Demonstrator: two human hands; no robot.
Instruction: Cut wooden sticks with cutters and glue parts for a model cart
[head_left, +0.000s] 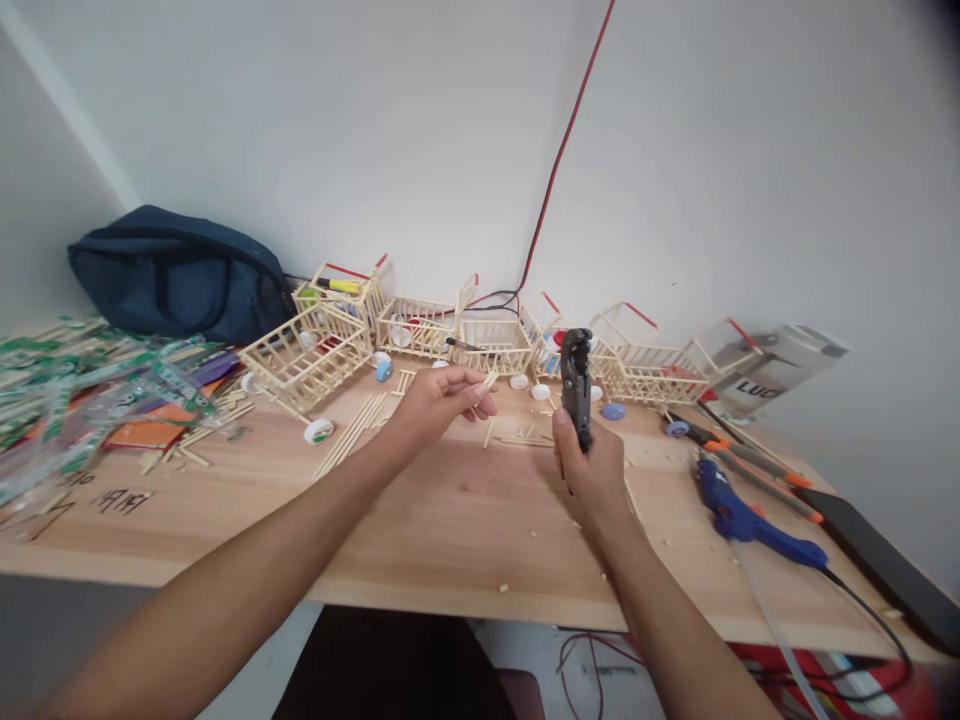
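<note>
My left hand (442,400) is closed, pinching a short pale wooden stick (490,381) between thumb and fingertips above the table. In my right hand (596,470) is a black pliers-like hand tool (576,375), held upright with its head above my fist; whether its jaws are apart I cannot tell. Behind both hands stands a row of small cart models built from sticks, among them a middle cart (495,358) and a right cart (660,385). Cut stick pieces (525,440) lie between my hands, and longer sticks (349,440) lie left of my left hand.
A blue glue gun (750,520) with a cable and orange-handled pliers (750,465) lie at the right, by a long black object (877,570). Plastic-wrapped stick packs (67,400) and a blue bag (184,275) fill the left. A white wall backs the table.
</note>
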